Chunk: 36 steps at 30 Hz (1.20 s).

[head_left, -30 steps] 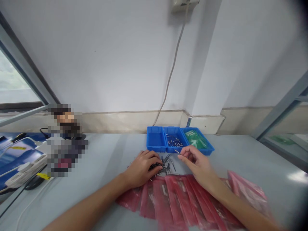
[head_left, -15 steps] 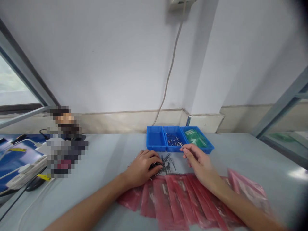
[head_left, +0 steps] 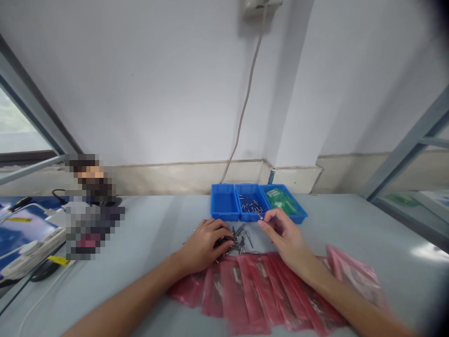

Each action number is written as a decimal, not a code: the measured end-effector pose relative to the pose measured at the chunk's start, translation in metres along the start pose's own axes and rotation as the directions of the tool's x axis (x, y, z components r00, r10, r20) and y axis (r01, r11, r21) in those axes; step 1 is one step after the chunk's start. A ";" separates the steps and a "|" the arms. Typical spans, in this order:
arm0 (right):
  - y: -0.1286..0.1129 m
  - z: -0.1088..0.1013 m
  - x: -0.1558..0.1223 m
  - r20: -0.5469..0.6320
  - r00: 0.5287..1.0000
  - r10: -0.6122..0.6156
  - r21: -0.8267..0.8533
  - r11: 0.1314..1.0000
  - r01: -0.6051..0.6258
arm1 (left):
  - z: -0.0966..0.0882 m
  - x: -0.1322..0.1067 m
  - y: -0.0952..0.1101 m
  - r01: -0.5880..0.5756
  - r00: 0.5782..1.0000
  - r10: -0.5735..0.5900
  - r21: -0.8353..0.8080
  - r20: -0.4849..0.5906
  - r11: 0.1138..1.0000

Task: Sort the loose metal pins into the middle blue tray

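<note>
My left hand (head_left: 207, 244) rests on a loose pile of small metal pins (head_left: 242, 237), its fingers curled around some of them. Part of the pile is hidden under the palm. Between thumb and forefinger, my right hand (head_left: 280, 229) pinches a thin metal pin (head_left: 260, 216) at the front edge of the middle blue bin (head_left: 249, 217). More pins (head_left: 250, 204) lie inside that bin. Below both hands, several red-tinted plastic bags (head_left: 233, 295) overlap in a fanned row, with small pieces showing inside some; my right forearm passes over them.
Left of the middle bin stands an empty blue bin (head_left: 224, 201); to its right, another holds green packets (head_left: 282, 200). A power strip (head_left: 31, 255) and cables lie at the table's left side. A metal frame (head_left: 403, 145) rises at right, and the wall closes off the back.
The view has shifted slightly. My right hand has drawn the pin a little back from the middle bin's front edge. My left hand stays on the pile.
</note>
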State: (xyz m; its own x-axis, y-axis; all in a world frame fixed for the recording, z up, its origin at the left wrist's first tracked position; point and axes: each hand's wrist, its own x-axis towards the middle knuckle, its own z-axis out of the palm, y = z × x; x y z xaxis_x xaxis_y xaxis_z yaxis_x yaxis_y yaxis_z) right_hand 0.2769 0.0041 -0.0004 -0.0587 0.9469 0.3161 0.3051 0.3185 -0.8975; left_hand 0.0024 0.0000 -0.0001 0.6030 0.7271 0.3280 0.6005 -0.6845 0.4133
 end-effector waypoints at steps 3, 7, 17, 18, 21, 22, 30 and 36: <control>-0.004 0.000 0.000 0.001 1.000 -0.031 -0.021 0.999 0.031 | 0.000 0.000 0.000 0.005 1.000 -0.005 0.002 -0.005 1.000; -0.008 0.000 -0.001 0.010 0.999 -0.036 -0.034 0.999 0.036 | 0.000 -0.001 0.000 -0.001 1.000 0.001 0.007 -0.009 1.000; -0.003 -0.001 -0.001 0.041 0.998 0.043 0.020 0.999 -0.044 | 0.000 0.000 0.001 0.006 1.000 -0.006 0.006 -0.005 1.000; -0.001 -0.001 -0.001 0.040 0.998 0.039 0.028 0.999 -0.040 | 0.000 0.000 0.001 0.005 1.000 -0.005 0.008 -0.007 1.000; 0.003 0.000 -0.002 0.029 0.999 0.035 0.037 0.999 -0.036 | 0.000 0.000 0.001 -0.004 1.000 0.005 0.012 -0.007 1.000; 0.003 0.000 -0.002 0.026 0.999 0.034 0.032 0.999 -0.034 | 0.000 -0.001 0.001 -0.006 1.000 0.006 0.011 -0.010 1.000; -0.008 -0.001 -0.001 -0.018 0.996 -0.086 -0.055 0.995 0.085 | 0.000 0.000 0.000 -0.004 1.000 0.004 -0.001 -0.005 1.000; -0.005 0.001 -0.003 0.043 0.997 -0.064 -0.050 0.997 0.066 | -0.002 0.000 0.001 0.001 1.000 -0.001 0.004 0.008 1.000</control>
State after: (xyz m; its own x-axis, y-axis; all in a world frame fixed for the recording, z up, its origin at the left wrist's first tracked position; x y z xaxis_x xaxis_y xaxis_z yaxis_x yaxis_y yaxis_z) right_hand 0.2746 0.0001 0.0027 -0.1193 0.9256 0.3593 0.3478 0.3779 -0.8581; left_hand 0.0021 -0.0005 0.0019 0.6065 0.7277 0.3204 0.6037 -0.6837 0.4100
